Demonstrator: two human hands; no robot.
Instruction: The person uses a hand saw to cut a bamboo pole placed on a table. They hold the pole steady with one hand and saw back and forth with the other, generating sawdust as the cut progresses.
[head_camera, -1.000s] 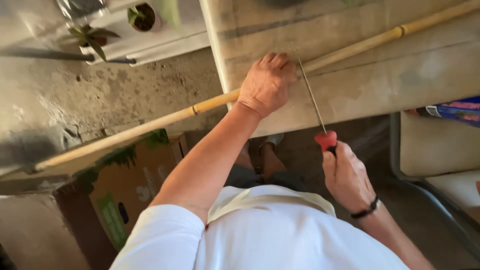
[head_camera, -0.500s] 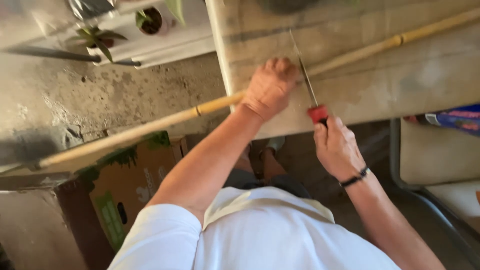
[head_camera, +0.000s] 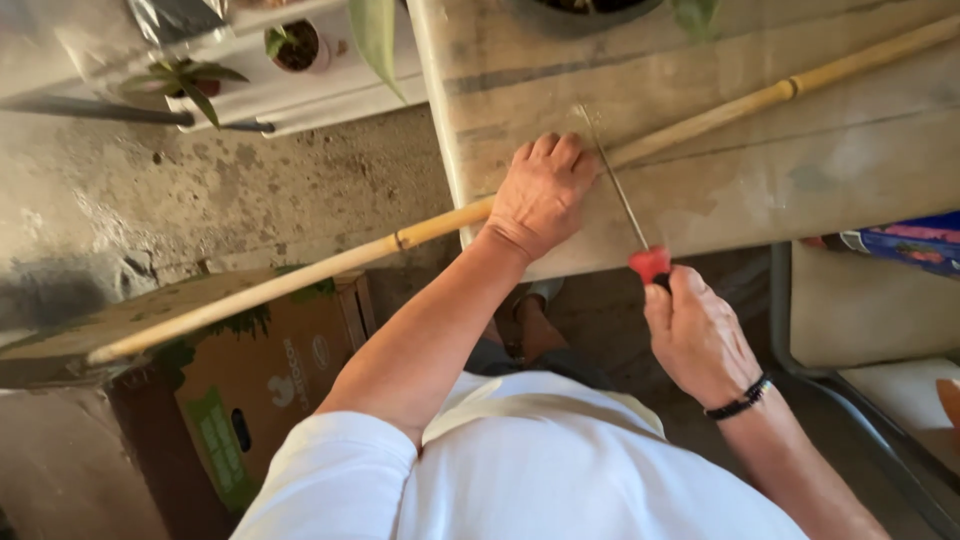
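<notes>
The left hand (head_camera: 545, 190) presses down on a long bamboo pole (head_camera: 700, 120), its grip closed over the cane where it crosses the near edge of the worn grey desk (head_camera: 800, 190), fingers curled across the top. Just to the right of those fingers, a thin saw blade (head_camera: 618, 185) rests across the pole, and the right hand (head_camera: 695, 335) holds the saw's red handle (head_camera: 650, 263) in a tight grip below the desk edge (a dark bracelet sits at that wrist). The pole is pale yellow and smooth, with darker ringed nodes showing along it, one on the desk and one just past the left wrist. Its long axis runs diagonally, from the upper right corner of the desk down to the lower left, where the free end hangs out well beyond the desk over a cardboard box (head_camera: 250, 390) on the concrete floor (head_camera: 300, 190). The blade lies nearly square to the pole, pointing away from the person. Small potted plants (head_camera: 190, 80) stand beyond the desk's left side.
</notes>
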